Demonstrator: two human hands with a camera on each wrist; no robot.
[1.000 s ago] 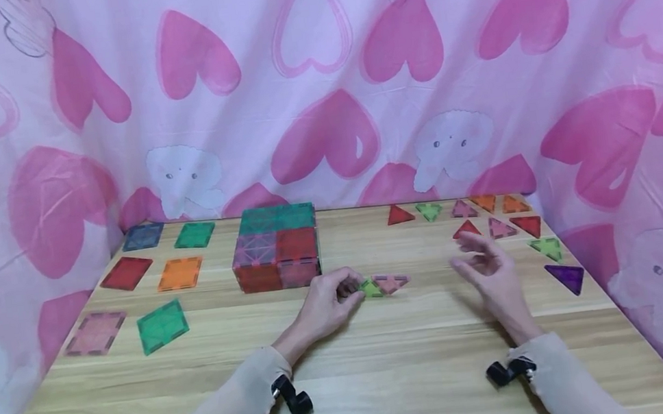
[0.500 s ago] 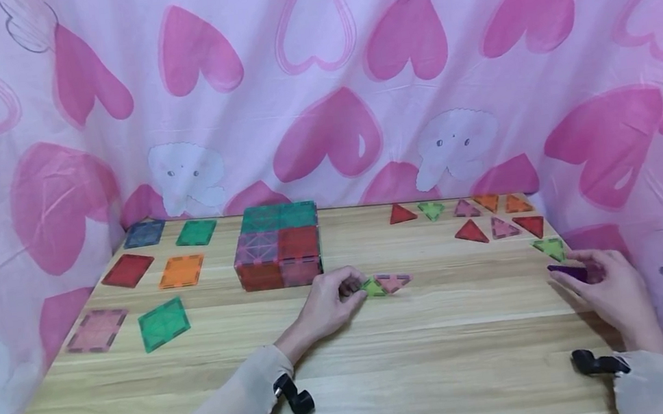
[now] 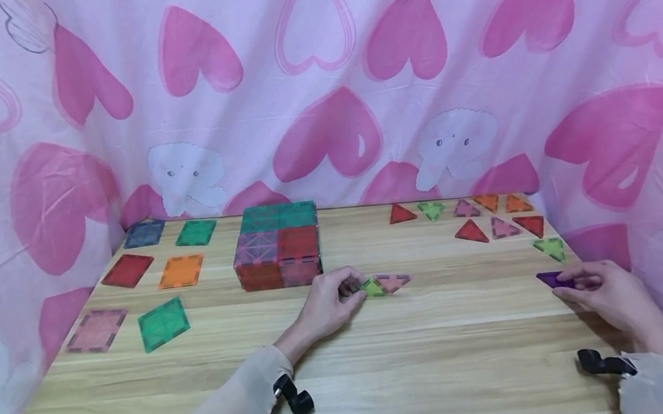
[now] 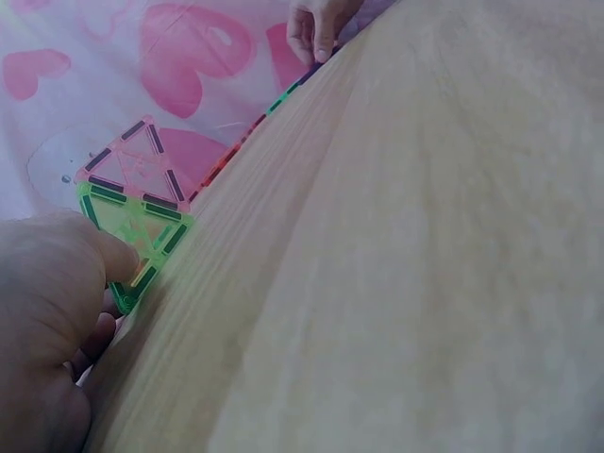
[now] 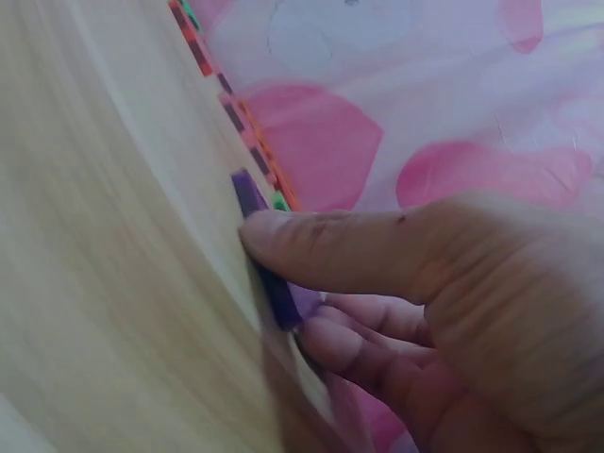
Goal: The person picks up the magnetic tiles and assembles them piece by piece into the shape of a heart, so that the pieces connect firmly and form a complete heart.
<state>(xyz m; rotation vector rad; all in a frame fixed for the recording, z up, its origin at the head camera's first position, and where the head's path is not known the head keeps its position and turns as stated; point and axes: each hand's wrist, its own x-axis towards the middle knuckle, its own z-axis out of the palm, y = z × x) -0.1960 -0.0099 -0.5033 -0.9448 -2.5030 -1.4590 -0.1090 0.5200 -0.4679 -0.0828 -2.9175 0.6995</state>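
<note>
My left hand (image 3: 332,301) pinches a light green triangular magnetic tile (image 4: 111,209) by its near side. A pink triangular magnetic tile (image 4: 140,170) meets the green one edge to edge, and in the head view the pair lies just right of my fingers. Far to the right, my right hand (image 3: 618,296) holds a purple triangular magnetic tile (image 3: 549,279) between thumb and fingers, close to the tabletop. The right wrist view shows the thumb over the purple tile (image 5: 247,193), which is seen nearly edge-on. My fingers cover part of it.
A box-like block of red, green and purple tiles (image 3: 297,242) stands left of centre. Square tiles lie at left, among them an orange one (image 3: 181,272). Several small triangles, including a red one (image 3: 471,232), lie at back right. A heart-print curtain (image 3: 312,50) borders the table.
My right hand has moved right and toward me from the red triangle and taken hold of the purple tile, shifting it slightly left. My left hand stays in place.
</note>
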